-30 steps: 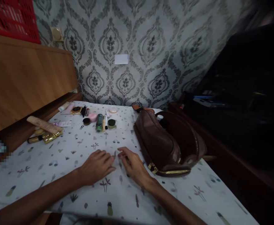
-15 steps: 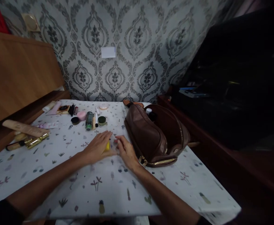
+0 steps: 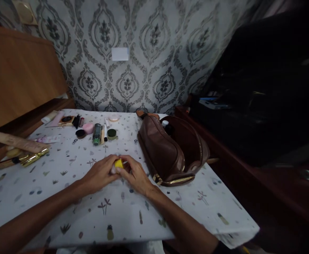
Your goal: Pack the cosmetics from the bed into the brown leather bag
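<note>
Between my two hands, over the middle of the table, is a small container with a yellow cap (image 3: 119,163) and a pale body partly hidden by fingers. My left hand (image 3: 101,171) wraps round the pale end. With thumb and fingers, my right hand (image 3: 134,173) grips the yellow cap. Just right of my hands sits a brown leather bag (image 3: 161,144), unzipped at the top, with a white-capped dark bottle (image 3: 165,124) showing inside. Beyond my hands stand a green bottle (image 3: 97,134) and a dark-lidded jar (image 3: 112,133).
More cosmetics lie at the left: a pink jar (image 3: 88,128), a gold compact (image 3: 66,120), a long beige tube (image 3: 19,141) and a gold tube (image 3: 34,157). A wooden cabinet (image 3: 22,74) borders the table's left side. A patterned cloth (image 3: 85,225) covers the table.
My right hand has come in from the right and closed on the yellow cap, which now shows more clearly. The view has shifted slightly.
</note>
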Tool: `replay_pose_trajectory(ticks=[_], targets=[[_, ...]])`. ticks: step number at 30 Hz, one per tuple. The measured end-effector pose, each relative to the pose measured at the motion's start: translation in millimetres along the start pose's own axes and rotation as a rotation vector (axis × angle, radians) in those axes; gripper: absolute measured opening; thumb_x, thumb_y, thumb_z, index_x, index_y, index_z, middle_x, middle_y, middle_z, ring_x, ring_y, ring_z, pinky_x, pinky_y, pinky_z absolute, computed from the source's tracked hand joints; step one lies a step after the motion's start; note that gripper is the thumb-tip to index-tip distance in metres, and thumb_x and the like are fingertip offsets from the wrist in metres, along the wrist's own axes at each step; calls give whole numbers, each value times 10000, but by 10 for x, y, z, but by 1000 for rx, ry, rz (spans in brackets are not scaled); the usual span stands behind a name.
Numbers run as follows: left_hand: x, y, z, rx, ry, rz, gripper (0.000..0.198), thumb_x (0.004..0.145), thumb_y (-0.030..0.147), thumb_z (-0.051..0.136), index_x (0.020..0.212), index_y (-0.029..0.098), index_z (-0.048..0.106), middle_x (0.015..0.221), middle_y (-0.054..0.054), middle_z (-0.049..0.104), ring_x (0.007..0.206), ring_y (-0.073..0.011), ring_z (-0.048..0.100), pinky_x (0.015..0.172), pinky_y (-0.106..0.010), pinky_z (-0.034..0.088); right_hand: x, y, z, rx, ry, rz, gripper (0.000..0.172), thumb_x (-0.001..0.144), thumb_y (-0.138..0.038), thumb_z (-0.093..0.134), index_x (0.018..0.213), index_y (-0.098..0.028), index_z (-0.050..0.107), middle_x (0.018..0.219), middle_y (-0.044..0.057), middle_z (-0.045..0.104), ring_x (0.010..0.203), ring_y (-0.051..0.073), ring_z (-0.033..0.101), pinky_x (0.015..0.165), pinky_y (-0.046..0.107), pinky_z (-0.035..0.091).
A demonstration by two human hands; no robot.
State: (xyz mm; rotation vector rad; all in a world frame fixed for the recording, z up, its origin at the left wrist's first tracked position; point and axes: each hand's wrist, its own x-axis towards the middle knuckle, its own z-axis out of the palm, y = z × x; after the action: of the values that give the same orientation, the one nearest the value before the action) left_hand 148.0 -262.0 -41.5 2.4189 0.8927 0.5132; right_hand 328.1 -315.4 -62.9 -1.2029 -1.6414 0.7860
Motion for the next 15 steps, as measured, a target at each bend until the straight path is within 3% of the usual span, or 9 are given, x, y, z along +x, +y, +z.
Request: replay_pose_trajectory(ticks=[5, 8, 11, 15], targets=[[99, 66, 46, -109, 51, 64, 382, 943, 455, 473, 1275, 267, 480, 1212, -57, 655, 1036, -237, 646, 865, -327, 496, 46, 52, 10, 486, 84, 212, 437, 781, -590, 665, 1006, -217, 627, 834, 6, 629, 615, 131, 551, 562, 256, 466], [188, 89, 28, -64, 92, 49, 395, 938, 527, 423, 1218, 267, 524, 988, -25, 719, 848, -232, 680, 757, -317, 496, 61, 42, 12, 757, 101, 292, 500, 695, -643, 732, 912, -209, 613, 771, -7, 611, 586, 129, 570, 548, 253, 472], [306, 164, -22, -93, 86, 15, 420, 924, 587, 369, 1116, 265, 560, 660, 25, 658, 617, -220, 632, 615, -304, 451, 68, -36, -25, 768, 144, 262, 525, 682, -655, 741, 914, -205, 603, 774, -7, 611, 596, 136, 593, 561, 257, 481], [455, 371, -110, -243, 139, 49, 440, 949, 575, 331, 1161, 254, 544, 629, 28, 631, 586, -207, 602, 568, -293, 425, 76, -230, -165, 612, 233, 97, 511, 742, -657, 687, 994, -221, 600, 849, 5, 609, 642, 141, 599, 596, 272, 509]])
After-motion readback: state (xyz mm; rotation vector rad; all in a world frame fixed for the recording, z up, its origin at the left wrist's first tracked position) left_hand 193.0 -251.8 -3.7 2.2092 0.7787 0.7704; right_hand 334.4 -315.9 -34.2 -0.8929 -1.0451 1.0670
